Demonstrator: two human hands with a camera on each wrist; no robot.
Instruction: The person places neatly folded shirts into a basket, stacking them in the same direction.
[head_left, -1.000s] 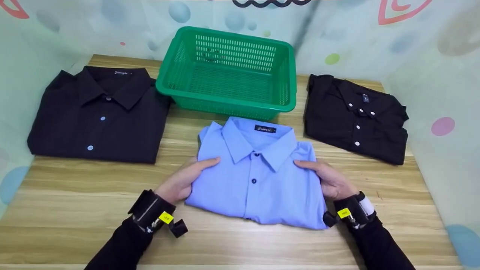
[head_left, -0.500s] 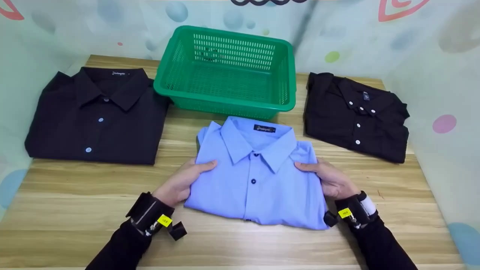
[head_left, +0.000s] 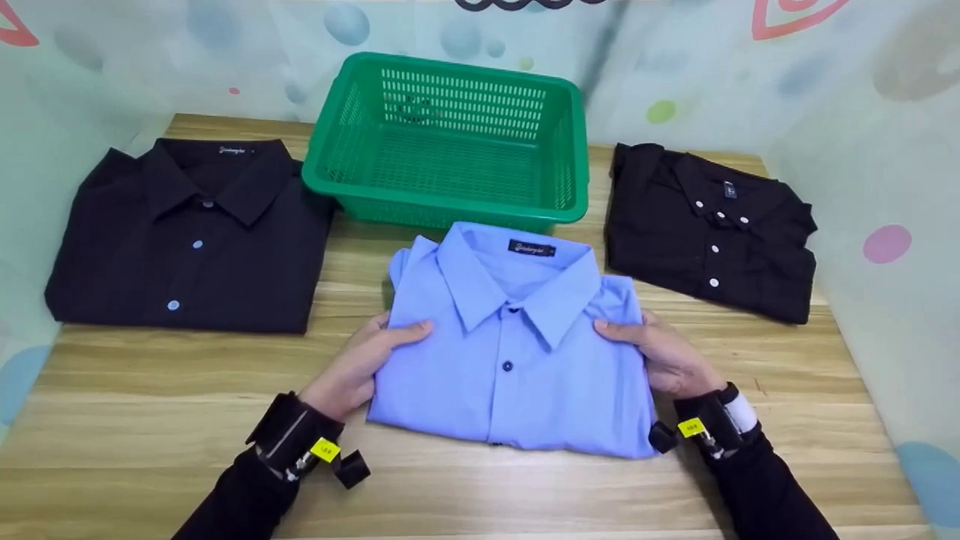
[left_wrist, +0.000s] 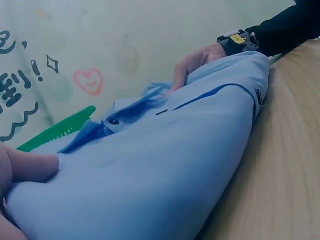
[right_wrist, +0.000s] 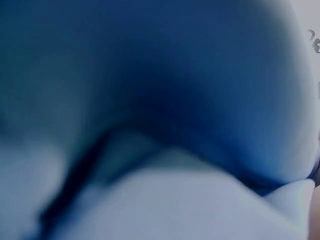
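A folded light-blue button-up shirt lies collar-away in the middle of the head view, its collar end seemingly a little raised. My left hand grips its left side, thumb on top and the other fingers hidden beneath. On the opposite side my right hand holds the shirt the same way. The left wrist view shows the shirt sloping up off the table, with my left thumb pressing on its cloth. Blurred blue cloth fills most of the right wrist view.
Behind the shirt stands a green plastic basket with nothing visible in it. A folded black shirt lies at left, partly beside the basket. Another folded black shirt lies at right. Patterned walls enclose the wooden table.
The blue shirt's collar end has risen slightly toward the camera and the basket, held by both hands. The head view has shifted a little. The basket and black shirts stay in place.
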